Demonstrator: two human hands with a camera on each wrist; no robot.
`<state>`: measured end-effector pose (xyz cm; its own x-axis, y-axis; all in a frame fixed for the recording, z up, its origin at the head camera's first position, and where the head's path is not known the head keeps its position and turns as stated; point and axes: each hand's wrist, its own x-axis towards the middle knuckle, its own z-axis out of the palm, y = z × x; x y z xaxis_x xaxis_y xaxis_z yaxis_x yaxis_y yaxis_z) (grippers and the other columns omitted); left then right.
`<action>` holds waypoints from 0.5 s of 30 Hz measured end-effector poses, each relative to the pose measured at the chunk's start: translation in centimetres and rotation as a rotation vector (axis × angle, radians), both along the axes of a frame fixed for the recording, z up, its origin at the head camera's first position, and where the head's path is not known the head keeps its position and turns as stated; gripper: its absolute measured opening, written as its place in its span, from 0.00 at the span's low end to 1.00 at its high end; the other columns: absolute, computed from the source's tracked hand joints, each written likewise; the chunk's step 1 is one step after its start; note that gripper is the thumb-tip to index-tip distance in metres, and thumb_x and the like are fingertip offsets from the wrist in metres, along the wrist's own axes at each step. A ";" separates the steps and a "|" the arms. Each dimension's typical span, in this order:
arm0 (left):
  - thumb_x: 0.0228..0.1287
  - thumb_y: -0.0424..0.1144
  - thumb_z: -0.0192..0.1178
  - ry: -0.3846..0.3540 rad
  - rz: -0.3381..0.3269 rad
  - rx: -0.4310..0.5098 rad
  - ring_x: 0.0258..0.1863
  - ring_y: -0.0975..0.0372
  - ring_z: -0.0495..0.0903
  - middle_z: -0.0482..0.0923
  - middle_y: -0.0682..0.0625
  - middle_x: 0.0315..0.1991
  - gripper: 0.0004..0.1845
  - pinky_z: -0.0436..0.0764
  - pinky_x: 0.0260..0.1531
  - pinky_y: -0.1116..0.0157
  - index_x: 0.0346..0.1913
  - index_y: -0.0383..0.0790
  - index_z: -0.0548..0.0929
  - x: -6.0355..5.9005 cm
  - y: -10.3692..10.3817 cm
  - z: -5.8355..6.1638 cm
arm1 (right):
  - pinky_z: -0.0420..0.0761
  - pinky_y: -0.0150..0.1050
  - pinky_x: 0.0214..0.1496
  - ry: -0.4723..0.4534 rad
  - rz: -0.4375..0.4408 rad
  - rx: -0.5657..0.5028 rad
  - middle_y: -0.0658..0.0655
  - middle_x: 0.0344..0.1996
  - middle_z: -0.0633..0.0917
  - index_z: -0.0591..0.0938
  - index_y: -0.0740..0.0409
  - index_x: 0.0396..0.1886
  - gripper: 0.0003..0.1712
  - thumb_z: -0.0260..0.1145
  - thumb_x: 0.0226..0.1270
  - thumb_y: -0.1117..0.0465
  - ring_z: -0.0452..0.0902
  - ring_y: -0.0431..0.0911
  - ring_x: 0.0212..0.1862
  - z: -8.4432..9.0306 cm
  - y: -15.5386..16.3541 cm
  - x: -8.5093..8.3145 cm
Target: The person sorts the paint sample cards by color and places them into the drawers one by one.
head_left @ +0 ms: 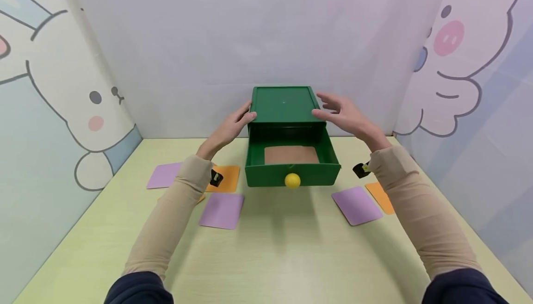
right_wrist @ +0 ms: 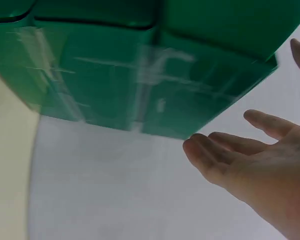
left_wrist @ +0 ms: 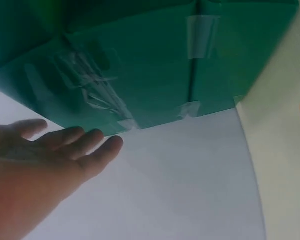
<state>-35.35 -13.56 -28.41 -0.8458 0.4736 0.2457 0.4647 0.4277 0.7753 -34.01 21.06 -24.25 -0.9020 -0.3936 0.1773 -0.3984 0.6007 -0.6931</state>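
One pale, yellowish surface [head_left: 300,267] carries the lot, and near its far edge, centred before the back wall [head_left: 179,63], stands a green cabinet [head_left: 283,102]. The wrist views show it as stacked units joined by clear tape [left_wrist: 203,37]. Its top drawer [head_left: 266,175] juts well forward, high above the surface. The left hand [head_left: 229,128] lies along the cabinet's upper left side, fingers loosely extended; the right hand [head_left: 347,116] hovers at the opposite edge, fingers spread. Neither grasps anything; whether fingertips make contact, I cannot tell. Purple cards [head_left: 357,205] and orange cards [head_left: 226,177] lie to both sides, and a brown card [head_left: 291,155] rests inside the drawer. Smallest is the yellow knob [head_left: 293,181] on the drawer's front.

The likeliest trouble is tipping: the jutting drawer could pull the stack forward if pressed. Lifting by the top unit alone might strain the tape, while a forward tilt could let the drawer slip out, spilling its card.
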 end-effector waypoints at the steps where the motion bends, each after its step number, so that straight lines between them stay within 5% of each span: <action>1: 0.76 0.56 0.38 0.008 0.009 -0.004 0.79 0.58 0.43 0.40 0.54 0.79 0.34 0.51 0.76 0.51 0.78 0.54 0.42 0.1 -0.1 -0.1 | 0.57 0.62 0.73 -0.038 0.002 -0.013 0.53 0.77 0.55 0.55 0.37 0.76 0.41 0.58 0.68 0.39 0.55 0.56 0.75 -0.4 0.4 -0.4; 8: 0.74 0.59 0.41 -0.007 0.120 -0.142 0.77 0.50 0.49 0.46 0.46 0.78 0.36 0.55 0.73 0.45 0.78 0.49 0.47 1.8 -2.6 -0.8 | 0.59 0.58 0.74 -0.186 0.039 -0.055 0.48 0.77 0.53 0.52 0.31 0.76 0.41 0.55 0.67 0.34 0.60 0.54 0.73 -2.2 2.0 -2.1; 15: 0.71 0.45 0.55 0.015 0.191 -0.366 0.72 0.40 0.57 0.59 0.33 0.72 0.33 0.60 0.69 0.42 0.72 0.30 0.60 1.6 -7.2 -4.2 | 0.61 0.59 0.73 -0.207 0.081 -0.074 0.47 0.78 0.49 0.48 0.25 0.75 0.39 0.55 0.71 0.39 0.56 0.53 0.75 -2.3 2.0 -2.3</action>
